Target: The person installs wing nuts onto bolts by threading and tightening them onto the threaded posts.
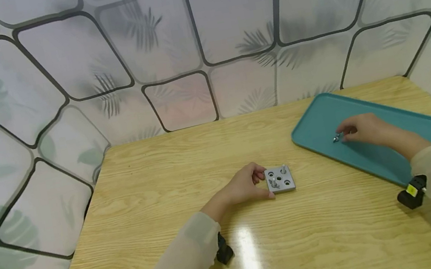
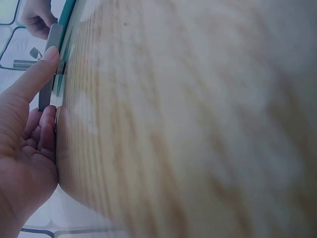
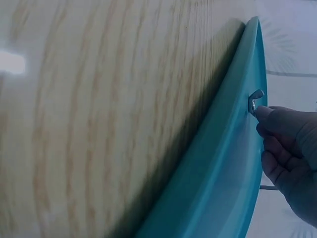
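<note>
My left hand point(image 1: 245, 185) holds a small square grey metal plate point(image 1: 280, 184) by its left side, thumb at the near corner and fingers at the far one. The plate has several round holes. One bare bolt point(image 1: 283, 169) stands up near its far right corner. At the near left, a wing nut point(image 1: 273, 183) sits on another bolt; the left wrist view shows the bolt's thread point(image 2: 24, 64) sticking out sideways. Over the teal tray, my right hand point(image 1: 364, 129) pinches a shiny wing nut point(image 3: 255, 101) between thumb and fingertips.
The teal tray point(image 1: 390, 157) lies at an angle on the right of the wooden table point(image 1: 154, 178). A patterned curtain point(image 1: 166, 43) hangs behind the table and along its left side. Black wrist cameras point(image 1: 411, 194) sit on both sleeves.
</note>
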Tool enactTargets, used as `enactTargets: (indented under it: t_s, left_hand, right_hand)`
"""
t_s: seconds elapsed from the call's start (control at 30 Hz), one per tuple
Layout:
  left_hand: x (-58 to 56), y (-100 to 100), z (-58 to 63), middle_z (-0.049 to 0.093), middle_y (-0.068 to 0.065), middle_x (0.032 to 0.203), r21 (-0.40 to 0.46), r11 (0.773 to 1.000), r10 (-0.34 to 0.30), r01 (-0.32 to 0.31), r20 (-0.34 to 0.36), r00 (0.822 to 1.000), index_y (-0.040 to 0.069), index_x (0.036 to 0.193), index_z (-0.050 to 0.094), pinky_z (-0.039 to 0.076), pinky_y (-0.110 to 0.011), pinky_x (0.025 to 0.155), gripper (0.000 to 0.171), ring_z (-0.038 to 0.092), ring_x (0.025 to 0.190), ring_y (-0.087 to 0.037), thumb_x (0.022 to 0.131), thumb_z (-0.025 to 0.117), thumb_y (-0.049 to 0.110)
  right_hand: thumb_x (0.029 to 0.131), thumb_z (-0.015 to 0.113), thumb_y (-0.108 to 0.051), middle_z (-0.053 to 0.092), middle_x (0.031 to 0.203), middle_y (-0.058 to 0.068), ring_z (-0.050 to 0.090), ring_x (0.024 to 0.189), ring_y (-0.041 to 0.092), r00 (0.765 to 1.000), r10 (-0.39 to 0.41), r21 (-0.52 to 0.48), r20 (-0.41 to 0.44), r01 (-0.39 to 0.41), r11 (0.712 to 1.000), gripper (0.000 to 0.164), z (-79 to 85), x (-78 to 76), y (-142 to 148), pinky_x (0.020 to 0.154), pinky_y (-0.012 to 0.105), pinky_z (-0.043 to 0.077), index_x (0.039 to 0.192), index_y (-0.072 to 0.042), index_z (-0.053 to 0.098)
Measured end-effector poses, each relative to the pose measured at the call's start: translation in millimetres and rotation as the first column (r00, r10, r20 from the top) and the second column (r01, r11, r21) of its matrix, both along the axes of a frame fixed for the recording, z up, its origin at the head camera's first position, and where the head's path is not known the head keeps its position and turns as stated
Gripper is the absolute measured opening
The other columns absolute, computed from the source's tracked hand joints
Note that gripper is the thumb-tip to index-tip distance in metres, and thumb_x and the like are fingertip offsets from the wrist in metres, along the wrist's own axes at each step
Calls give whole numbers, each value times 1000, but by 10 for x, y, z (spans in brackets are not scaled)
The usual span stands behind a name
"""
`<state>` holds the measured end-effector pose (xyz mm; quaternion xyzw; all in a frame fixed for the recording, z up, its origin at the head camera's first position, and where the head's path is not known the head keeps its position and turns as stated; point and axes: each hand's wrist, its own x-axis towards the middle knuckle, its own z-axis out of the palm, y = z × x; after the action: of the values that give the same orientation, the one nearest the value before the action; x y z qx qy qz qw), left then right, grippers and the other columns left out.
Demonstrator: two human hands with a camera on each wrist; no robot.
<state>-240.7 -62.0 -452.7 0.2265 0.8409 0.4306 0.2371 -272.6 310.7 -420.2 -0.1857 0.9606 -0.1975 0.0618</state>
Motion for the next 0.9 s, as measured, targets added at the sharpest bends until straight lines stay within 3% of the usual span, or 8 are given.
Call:
enactTargets:
  t_s: [0.33, 0.57, 0.9]
  left_hand:
    - [-11, -6, -27, 52, 2, 102, -11, 1000, -17, 17, -17, 1000, 10, 120, 50, 41, -22, 79, 63, 46, 89, -11, 70, 85, 27]
    - [-12, -13, -20, 52, 3, 102, -14, 1000, -13, 13, -23, 1000, 11, 119, 50, 41, -22, 79, 63, 46, 89, -11, 70, 85, 27]
    - [-12, -2, -19, 52, 2, 102, -14, 1000, -10, 10, -23, 1000, 9, 120, 50, 41, -22, 79, 63, 46, 89, -11, 70, 85, 25]
  right_hand:
    - [88, 65, -10, 68, 90, 16, 63, 84, 33, 1000, -11, 3, -12, 11, 1000, 13, -68, -19, -16, 72, 47, 49, 95, 1, 68]
    - [90, 65, -24, 69, 91, 13, 63, 84, 32, 998, -20, -56, -54, 17, 998, 21, -135, -13, -3, 71, 46, 49, 94, -4, 70]
    - [90, 64, -15, 69, 87, 8, 63, 78, 24, 997, -12, -35, -75, 10, 999, 11, -123, 13, -33, 68, 42, 49, 91, -5, 70]
